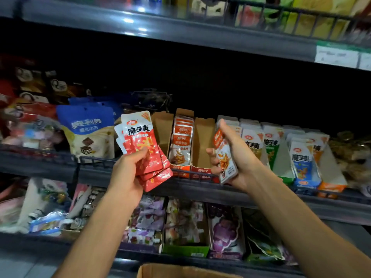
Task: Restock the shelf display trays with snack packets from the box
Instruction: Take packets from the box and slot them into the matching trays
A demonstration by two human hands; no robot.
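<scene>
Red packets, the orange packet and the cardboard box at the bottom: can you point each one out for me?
Red packets [143,146]: head view, on the printed front of the top packet.
Orange packet [225,157]: head view, on its front face, between the fingers.
Cardboard box [180,271]: head view, on its open top flap.

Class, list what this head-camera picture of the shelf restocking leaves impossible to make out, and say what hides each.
- Cardboard box: cut off by the bottom edge; contents unseen.
- Red packets in the left hand: fanned and overlapping; count unclear.
- Price labels: blurred, unreadable.
- Upper shelf goods: motion blur.
- Orange tray: rear packets hidden by the front ones.
</scene>
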